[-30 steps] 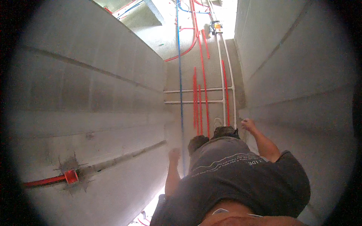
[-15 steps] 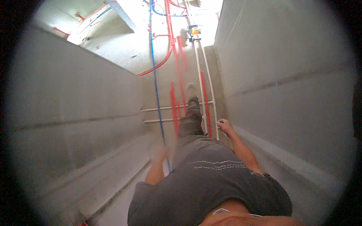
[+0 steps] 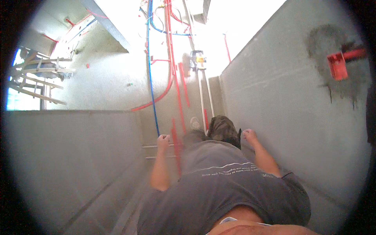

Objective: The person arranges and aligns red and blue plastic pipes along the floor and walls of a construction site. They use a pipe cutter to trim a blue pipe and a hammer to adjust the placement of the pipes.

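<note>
My left hand [image 3: 163,141] hangs in front of me on the left, its fingers curled in, with nothing showing in it. Beyond it, a blue pipe [image 3: 154,102] runs along the floor. On the other side, my right hand [image 3: 248,135] is held out by my raised right knee [image 3: 224,127], near the right wall. Its fingers are also curled, and I see nothing in them. A small dark strip shows between the knee and this hand; I cannot tell what it is.
Grey walls stand on both sides, the right wall [image 3: 270,78] bearing a red junction box [image 3: 337,66]. Red conduits [image 3: 172,58] and white pipes [image 3: 201,92] cross the floor. Ahead sits a yellow and black device [image 3: 199,59]. A wooden frame [image 3: 39,74] stands far left.
I have moved forward along the passage. My left hand has swung up and forward, and my right knee has come up. The red box and wooden frame have come into view.
</note>
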The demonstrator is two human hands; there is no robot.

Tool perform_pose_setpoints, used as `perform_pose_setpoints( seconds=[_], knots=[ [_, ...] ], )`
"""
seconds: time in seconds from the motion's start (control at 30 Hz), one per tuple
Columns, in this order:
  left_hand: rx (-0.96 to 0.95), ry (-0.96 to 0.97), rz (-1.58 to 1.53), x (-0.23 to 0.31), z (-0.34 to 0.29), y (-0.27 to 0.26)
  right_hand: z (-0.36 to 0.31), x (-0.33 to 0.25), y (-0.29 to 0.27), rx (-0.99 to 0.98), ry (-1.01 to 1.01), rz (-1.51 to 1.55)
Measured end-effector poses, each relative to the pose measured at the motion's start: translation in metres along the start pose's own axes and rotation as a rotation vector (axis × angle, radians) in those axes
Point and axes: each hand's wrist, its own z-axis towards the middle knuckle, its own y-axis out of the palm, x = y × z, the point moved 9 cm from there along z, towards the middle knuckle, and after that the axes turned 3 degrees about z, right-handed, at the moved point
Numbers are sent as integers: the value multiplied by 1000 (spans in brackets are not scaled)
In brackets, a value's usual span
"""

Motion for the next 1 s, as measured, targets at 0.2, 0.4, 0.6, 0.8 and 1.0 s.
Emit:
perform_pose_setpoints(
  seconds=[0.2, 0.4, 0.6, 0.8, 1.0],
  knots=[
    [94, -132, -68, 49, 76, -18, 114, -169, -27, -12, -92, -22],
    [272, -241, -83, -41, 88, -38, 228, -304, 0, -189, -148, -217],
    [48, -253, 752, 6, -10, 32, 342, -459, 18, -304, -277, -511],
    [-24, -825, 13, 162, -70, 123, 547, -505, 68, -174, -291, -284],
    [48, -1058, -219, 153, -51, 160, 758, -511, 167, -55, -383, -559]
  ],
)
